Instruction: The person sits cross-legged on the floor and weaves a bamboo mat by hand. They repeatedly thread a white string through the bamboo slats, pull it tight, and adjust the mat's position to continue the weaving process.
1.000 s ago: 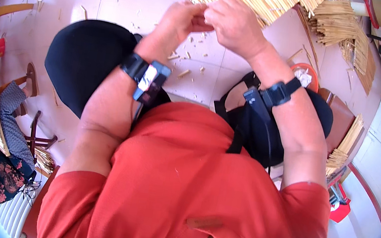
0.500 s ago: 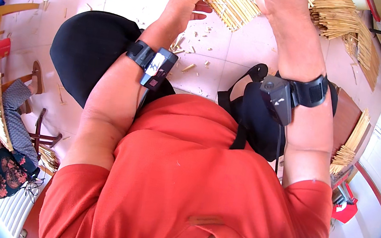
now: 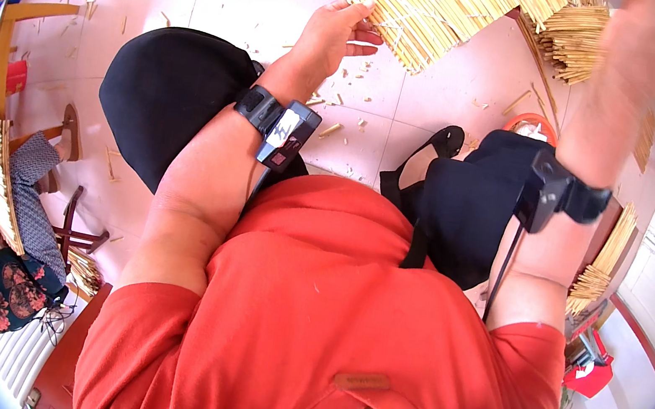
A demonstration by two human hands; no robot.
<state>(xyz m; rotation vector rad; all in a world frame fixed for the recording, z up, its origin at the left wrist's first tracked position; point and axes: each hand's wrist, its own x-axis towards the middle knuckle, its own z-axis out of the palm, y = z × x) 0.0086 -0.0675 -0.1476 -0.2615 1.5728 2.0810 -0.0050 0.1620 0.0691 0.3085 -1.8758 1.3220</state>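
Note:
A mat of pale yellow reed stalks [image 3: 432,17], bound with rows of white thread, spans the top of the view. My left hand [image 3: 336,36] is at its near left edge, with thumb and forefinger pinching the edge and the other fingers loosely curled beside it. My right hand [image 3: 651,50] is raised at the upper right, away from the mat and smeared by motion. Its fingers are too blurred to show whether they hold anything.
Reed bundles [image 3: 576,43] lie beyond the mat at the right, and more stalks [image 3: 605,259] rest beside my right leg. A red bowl [image 3: 532,127] stands by my knee. Cut scraps litter the tiled floor [image 3: 154,60]. At the left, another person [image 3: 11,284] sits near a reed-covered table.
My right hand has swung from the mat out to the right, uncovering more of the mat and the red bowl. My left hand stays at the mat's edge, shifted slightly in view.

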